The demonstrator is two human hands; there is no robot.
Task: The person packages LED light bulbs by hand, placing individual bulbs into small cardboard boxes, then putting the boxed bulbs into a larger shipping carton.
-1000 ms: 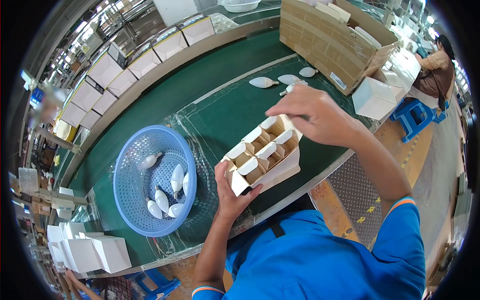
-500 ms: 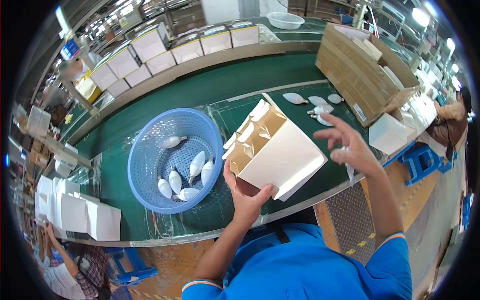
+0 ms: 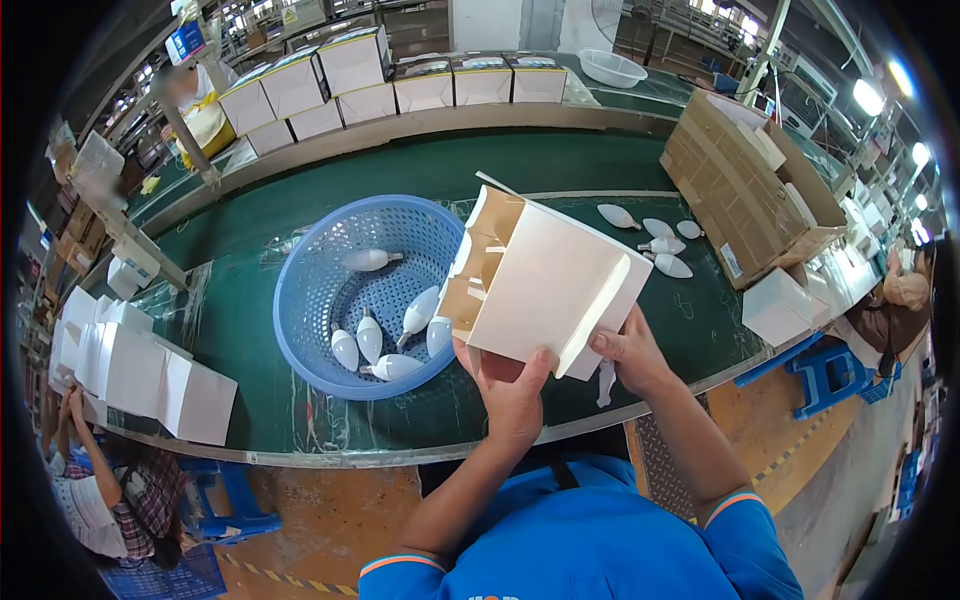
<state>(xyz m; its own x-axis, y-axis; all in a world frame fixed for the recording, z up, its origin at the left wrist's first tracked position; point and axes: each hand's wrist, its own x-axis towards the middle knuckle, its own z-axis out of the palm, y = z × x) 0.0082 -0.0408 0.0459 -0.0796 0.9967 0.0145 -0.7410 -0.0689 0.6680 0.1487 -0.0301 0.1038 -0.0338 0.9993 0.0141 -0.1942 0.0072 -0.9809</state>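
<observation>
Between my two hands a white cardboard box point(image 3: 555, 280) is held tilted above the belt, its divided brown inside facing left. My left hand point(image 3: 510, 395) grips the lower left side, thumb on the white face and fingers hidden beneath. At the lower right end, my right hand point(image 3: 632, 352) grips the box by its flap, and a thin whitish strip point(image 3: 606, 383) hangs beside that hand. Left of the box stands a blue perforated basket point(image 3: 290, 330) with several white candle-shaped bulbs point(image 3: 368, 335) in it. More loose bulbs point(image 3: 660, 245) lie on the belt to the right.
A large brown carton point(image 3: 735, 190) stands at the back right, near a white box point(image 3: 785, 308). White boxes point(image 3: 140, 375) sit at the left end of the green belt point(image 3: 560, 160). Packed boxes point(image 3: 365, 100) line the far ledge. Other people work at both sides.
My right hand has come down and left from the air beside the box and taken hold of its lower right end. The box has turned slightly. The camera view has shifted.
</observation>
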